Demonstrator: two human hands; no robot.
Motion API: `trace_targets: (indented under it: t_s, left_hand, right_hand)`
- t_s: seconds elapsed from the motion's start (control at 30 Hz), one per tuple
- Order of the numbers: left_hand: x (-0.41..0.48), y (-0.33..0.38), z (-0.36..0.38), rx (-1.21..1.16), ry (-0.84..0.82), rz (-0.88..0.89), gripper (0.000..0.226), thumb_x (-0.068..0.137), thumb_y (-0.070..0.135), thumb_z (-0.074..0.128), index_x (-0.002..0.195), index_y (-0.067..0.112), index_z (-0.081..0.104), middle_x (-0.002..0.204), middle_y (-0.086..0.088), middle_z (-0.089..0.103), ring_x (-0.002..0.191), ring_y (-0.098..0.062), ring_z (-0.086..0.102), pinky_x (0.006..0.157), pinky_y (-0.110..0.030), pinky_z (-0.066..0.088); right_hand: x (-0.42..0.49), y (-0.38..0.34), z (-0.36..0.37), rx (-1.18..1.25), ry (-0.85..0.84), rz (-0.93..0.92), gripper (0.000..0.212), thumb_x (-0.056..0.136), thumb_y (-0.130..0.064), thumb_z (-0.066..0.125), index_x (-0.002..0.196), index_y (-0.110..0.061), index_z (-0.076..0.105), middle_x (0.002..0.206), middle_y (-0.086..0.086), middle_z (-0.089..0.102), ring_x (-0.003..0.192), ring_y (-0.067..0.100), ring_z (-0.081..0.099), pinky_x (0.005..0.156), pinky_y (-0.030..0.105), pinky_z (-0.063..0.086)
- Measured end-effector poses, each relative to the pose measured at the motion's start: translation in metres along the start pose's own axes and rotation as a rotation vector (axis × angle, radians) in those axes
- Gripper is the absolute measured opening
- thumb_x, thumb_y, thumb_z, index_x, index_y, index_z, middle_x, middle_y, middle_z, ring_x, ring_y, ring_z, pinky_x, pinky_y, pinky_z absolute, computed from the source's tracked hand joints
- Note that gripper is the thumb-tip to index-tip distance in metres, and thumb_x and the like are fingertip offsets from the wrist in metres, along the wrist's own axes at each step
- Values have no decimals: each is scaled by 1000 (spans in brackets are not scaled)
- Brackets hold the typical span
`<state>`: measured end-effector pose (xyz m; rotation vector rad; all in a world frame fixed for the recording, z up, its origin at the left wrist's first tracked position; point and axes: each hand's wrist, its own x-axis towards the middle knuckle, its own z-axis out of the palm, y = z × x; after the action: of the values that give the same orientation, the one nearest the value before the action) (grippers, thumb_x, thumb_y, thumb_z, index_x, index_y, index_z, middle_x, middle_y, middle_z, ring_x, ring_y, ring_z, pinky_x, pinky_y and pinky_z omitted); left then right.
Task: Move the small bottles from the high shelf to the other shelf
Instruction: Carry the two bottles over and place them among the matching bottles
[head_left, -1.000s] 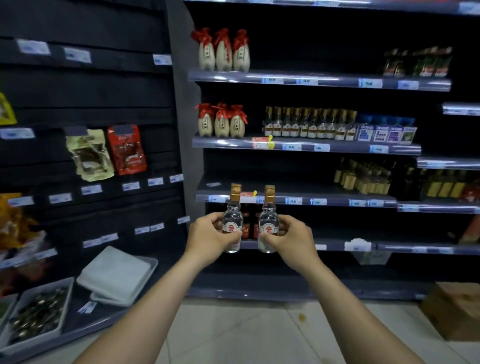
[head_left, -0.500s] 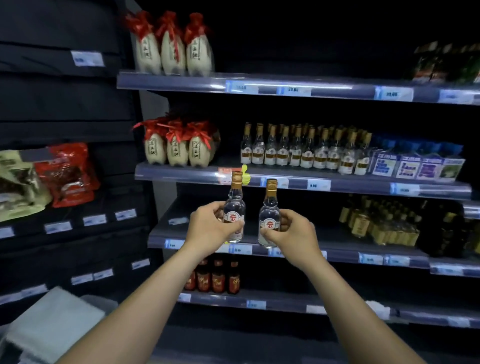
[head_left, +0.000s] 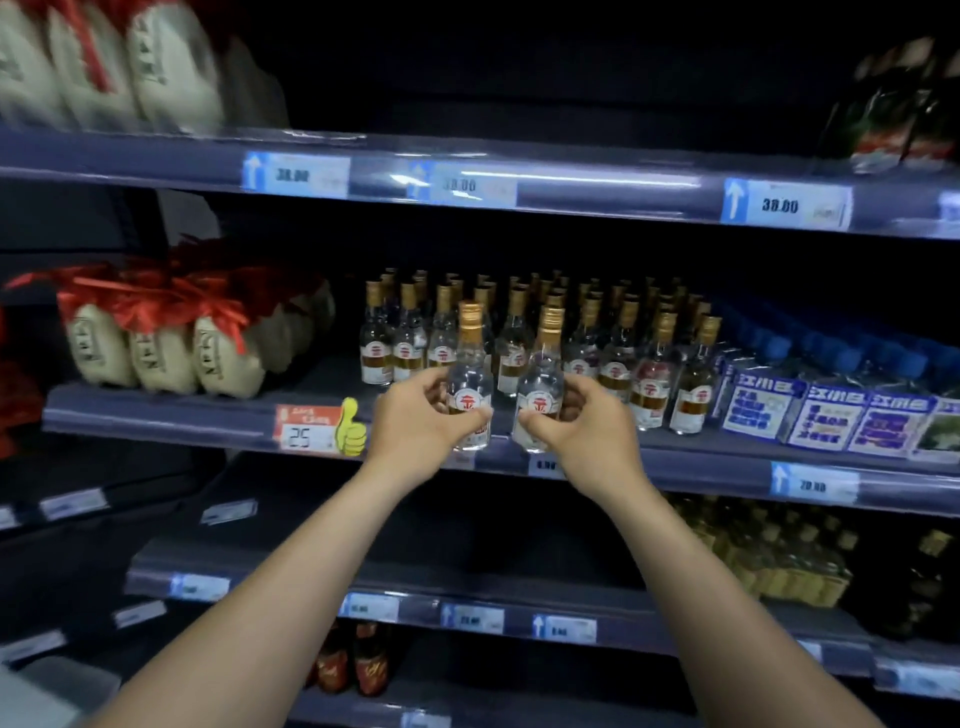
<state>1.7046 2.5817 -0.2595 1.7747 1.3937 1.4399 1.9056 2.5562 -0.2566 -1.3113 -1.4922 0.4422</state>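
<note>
My left hand (head_left: 415, 415) grips a small clear bottle (head_left: 470, 384) with a gold cap and a red-marked label. My right hand (head_left: 582, 421) grips a second, matching small bottle (head_left: 540, 384). Both bottles stand upright, side by side, in front of the middle shelf's front edge (head_left: 208, 421). Behind them on that shelf stands a dense group of several identical small bottles (head_left: 613, 343). Below it, the lower shelf (head_left: 467, 561) is bare and dark on its left part.
White ceramic jars with red bows (head_left: 166, 343) sit left on the middle shelf, more jars (head_left: 130, 67) above. Blue boxed packs (head_left: 831, 415) lie right of the bottles. Yellowish bottles (head_left: 769, 551) fill the lower shelf's right. Dark red bottles (head_left: 353, 665) stand lowest.
I have come closer to the shelves and the view has tilted up. Both hands have risen with their bottles from the lower shelf's level to the middle shelf's front.
</note>
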Motion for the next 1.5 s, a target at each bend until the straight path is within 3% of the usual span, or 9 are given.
trace_targets:
  t_s: [0.07, 0.17, 0.4, 0.6, 0.77, 0.9, 1.23, 1.37, 1.5]
  left_hand:
    - [21, 3, 16, 2, 13, 7, 74, 70, 42, 90, 134, 18, 62, 85, 18, 64, 80, 0, 63, 63, -9, 50]
    - [44, 4, 37, 29, -56, 13, 53, 70, 39, 90, 116, 24, 68, 85, 12, 69, 80, -11, 68, 68, -24, 57]
    - [68, -10, 69, 43, -180, -11, 32, 71, 38, 90, 84, 41, 61, 76, 24, 68, 72, 20, 59, 56, -3, 43]
    - [78, -9, 78, 127, -211, 67, 43, 71, 46, 85, 105, 31, 64, 87, 20, 69, 77, 8, 63, 59, -8, 45]
    - [78, -7, 88, 166, -142, 62, 86, 57, 69, 84, 127, 25, 61, 108, 9, 72, 99, -13, 66, 80, -32, 57]
    - [80, -5, 97, 239, -86, 57, 108, 53, 76, 81, 139, 16, 54, 102, -3, 73, 97, -24, 66, 68, -29, 50]
    - [69, 9, 121, 293, 60, 47, 98, 54, 75, 81, 127, 11, 63, 76, 16, 51, 69, -4, 41, 61, -26, 38]
    - [63, 16, 128, 300, 27, 46, 101, 55, 77, 79, 129, 11, 61, 102, -2, 72, 85, -15, 56, 65, -27, 43]
    - [57, 24, 138, 315, 43, 73, 89, 55, 78, 79, 114, 13, 64, 82, 15, 65, 76, -10, 58, 58, -26, 49]
  right_hand:
    - [19, 8, -4, -6, -5, -3, 45, 81, -28, 88, 89, -48, 49, 80, -60, 53, 81, -33, 53, 61, -5, 41]
    - [43, 28, -5, -40, 27, 28, 41, 80, -32, 89, 85, -46, 50, 73, -39, 63, 75, -28, 56, 56, 7, 47]
    - [68, 55, -7, -103, -31, 53, 37, 81, -31, 88, 95, -44, 57, 84, -44, 68, 85, -19, 65, 67, 6, 51]
    - [67, 57, -11, -204, -16, 17, 29, 82, -37, 85, 92, -47, 60, 87, -27, 71, 88, -3, 69, 83, 26, 59]
    - [42, 55, -26, -369, 103, -111, 57, 80, -45, 85, 130, -27, 64, 101, -27, 67, 99, 2, 66, 88, 24, 56]
    - [11, 84, -66, -635, 277, -312, 55, 84, -45, 79, 126, -11, 69, 114, 2, 74, 104, 20, 67, 90, 40, 57]
    - [0, 141, -97, -736, 306, -351, 41, 88, -47, 74, 103, -10, 75, 101, 4, 74, 96, 29, 66, 91, 47, 44]
    - [7, 134, -92, -673, 305, -312, 35, 87, -39, 80, 104, -8, 75, 99, 5, 75, 93, 30, 67, 90, 49, 48]
    - [14, 125, -80, -619, 288, -301, 28, 86, -31, 83, 99, -8, 75, 94, 5, 75, 90, 30, 67, 84, 49, 50]
